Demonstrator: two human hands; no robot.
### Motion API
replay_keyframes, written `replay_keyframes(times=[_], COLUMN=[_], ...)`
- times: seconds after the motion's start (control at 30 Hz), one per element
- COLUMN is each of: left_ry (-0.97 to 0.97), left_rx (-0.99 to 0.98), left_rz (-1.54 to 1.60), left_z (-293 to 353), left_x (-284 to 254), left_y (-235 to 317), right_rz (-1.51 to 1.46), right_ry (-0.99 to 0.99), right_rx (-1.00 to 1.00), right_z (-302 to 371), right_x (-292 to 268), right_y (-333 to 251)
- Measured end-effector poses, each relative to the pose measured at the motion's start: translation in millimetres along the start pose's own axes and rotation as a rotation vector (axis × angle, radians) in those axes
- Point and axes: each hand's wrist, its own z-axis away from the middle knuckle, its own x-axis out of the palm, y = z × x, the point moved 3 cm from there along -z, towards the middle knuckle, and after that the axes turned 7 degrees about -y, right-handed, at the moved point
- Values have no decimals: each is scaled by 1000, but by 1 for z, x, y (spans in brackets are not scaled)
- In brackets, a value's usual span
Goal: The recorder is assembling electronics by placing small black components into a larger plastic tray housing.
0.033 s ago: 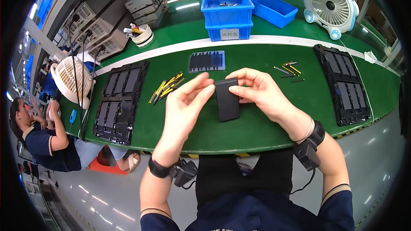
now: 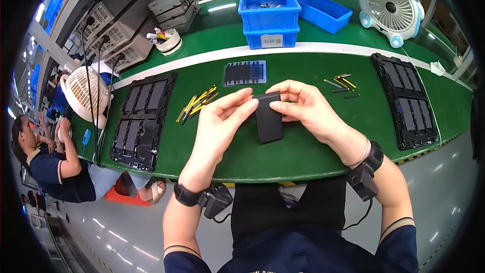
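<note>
Over the near middle of the green bench I hold a flat black rectangular block (image 2: pixel 269 124), tilted slightly. My right hand (image 2: pixel 305 107) grips its upper right side, with the thumb on the front and the fingers behind. The thumb of my left hand (image 2: pixel 225 119) rests at its upper left corner, forefinger close by; whether the left fingers pinch anything there is hard to see. Beyond my hands lies a clear plastic tray (image 2: pixel 257 74) with dark slots. Thin yellow-and-black strips (image 2: pixel 197 103) are heaped left of my left hand. A smaller group of strips (image 2: pixel 343 83) lies beyond my right hand.
Black trays of flat dark pieces stand at the left (image 2: pixel 117 144) and right (image 2: pixel 432 136). Blue bins (image 2: pixel 270 20), a white-and-blue fan (image 2: pixel 390 7) and a pen cup (image 2: pixel 172 45) are at the back. A beige fan (image 2: pixel 83 93) and a seated person (image 2: pixel 58 169) are at left.
My left hand has shifted slightly right, bringing its thumb onto the block's upper left corner. The right hand keeps its grip on the block.
</note>
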Motion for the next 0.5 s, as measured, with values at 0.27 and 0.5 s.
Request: replay_keyframes(times=[0.27, 0.5], left_ry=[-99, -108], left_rx=[-11, -78], left_rz=[18, 107], left_z=[-26, -24], left_x=[-5, -7], left_y=[-17, -22], right_rz=[63, 1], right_ry=[-72, -11], right_rx=[13, -70], right_z=[-20, -19], right_x=[-10, -11], right_y=[5, 5])
